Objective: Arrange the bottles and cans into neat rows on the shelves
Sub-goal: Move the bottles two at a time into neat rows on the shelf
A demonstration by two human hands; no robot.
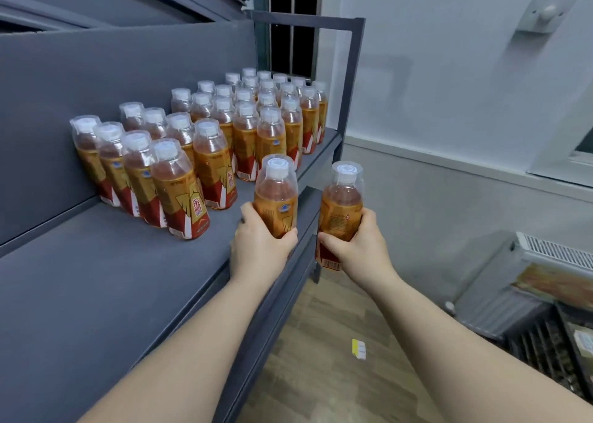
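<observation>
My left hand (pixel 261 246) and right hand (pixel 361 246) each wrap their fingers round one bottle, two in all. Each is clear and full of red-brown drink, with an orange label and a white cap. The left bottle (pixel 276 198) is over the front edge of the shelf (pixel 96 278) and the right bottle (pixel 341 201) is just past it, both standing tall, caps up. About thirty more bottles (pixel 245 134) stand in rows toward the shelf's back edge.

Soft, even indoor light falls from above, fairly bright. The white wall (pixel 449 69) at 2 o'clock glows pale, while the window (pixel 290 21) at 12 o'clock is black. Faint shadows sit beside the bottles (pixel 210 162) on the matte shelf (pixel 96 278), and small glints mark their clear caps. Wide-angle distortion bends the shelf edges. The crate (pixel 545 342) at 4 o'clock is blurred.
</observation>
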